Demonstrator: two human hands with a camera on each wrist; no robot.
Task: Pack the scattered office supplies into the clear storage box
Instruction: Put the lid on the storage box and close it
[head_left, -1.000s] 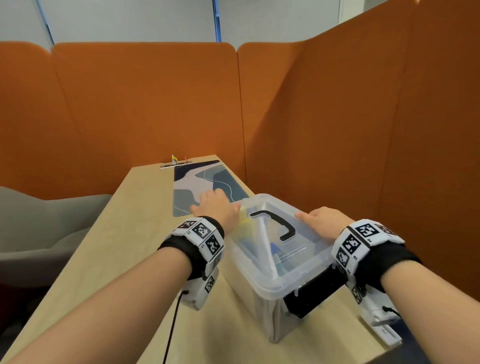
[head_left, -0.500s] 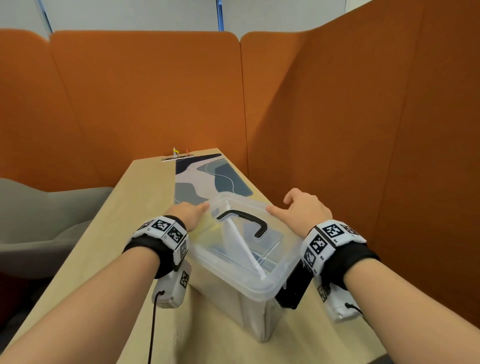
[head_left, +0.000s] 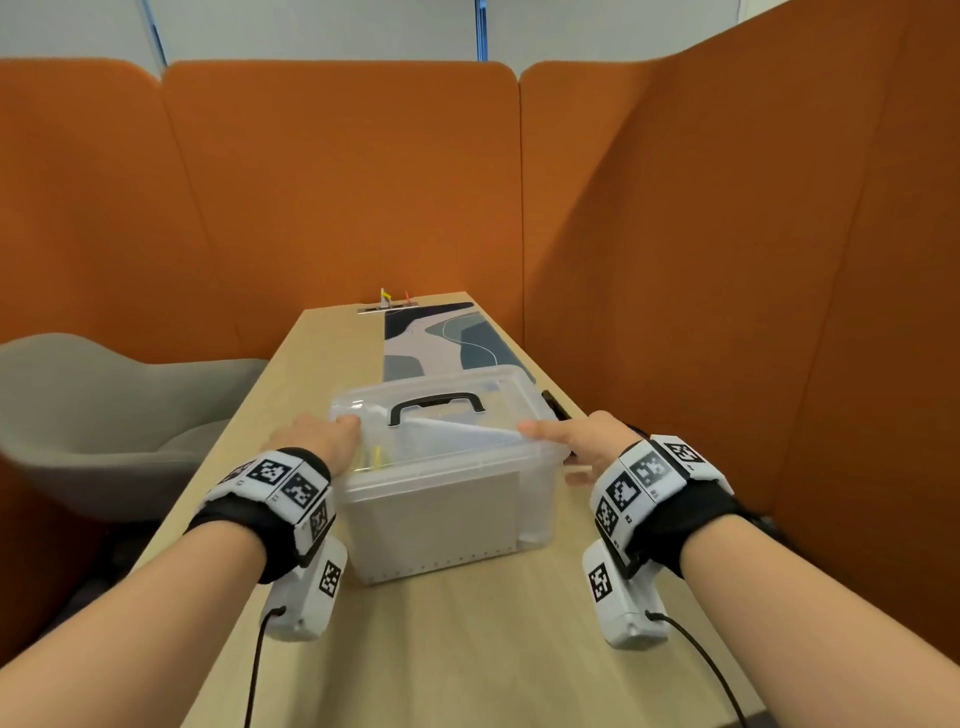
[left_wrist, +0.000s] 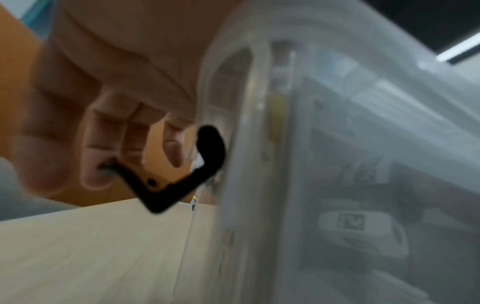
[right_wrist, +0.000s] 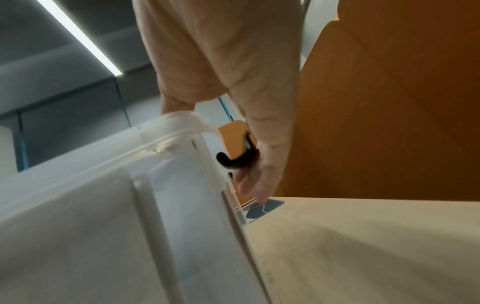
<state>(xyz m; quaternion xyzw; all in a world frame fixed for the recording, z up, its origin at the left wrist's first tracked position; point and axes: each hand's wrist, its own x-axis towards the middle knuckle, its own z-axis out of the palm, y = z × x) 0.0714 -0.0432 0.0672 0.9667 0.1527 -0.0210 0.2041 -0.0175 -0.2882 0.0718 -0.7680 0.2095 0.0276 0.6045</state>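
The clear storage box (head_left: 441, 499) stands on the table (head_left: 467, 649) with its lid on and the black carry handle (head_left: 436, 406) lying flat on top. It sits between the two grips. The left hand (head_left: 317, 441) has its thumb on the lid's left edge and its fingers (left_wrist: 109, 144) curled round the black latch (left_wrist: 179, 176) on that side. The right hand (head_left: 582, 441) lays a finger along the lid's right edge while its lower fingers (right_wrist: 254, 174) hook the black clip (right_wrist: 233, 158) there. A patterned mat (head_left: 441, 338) lies on the table beyond both hands.
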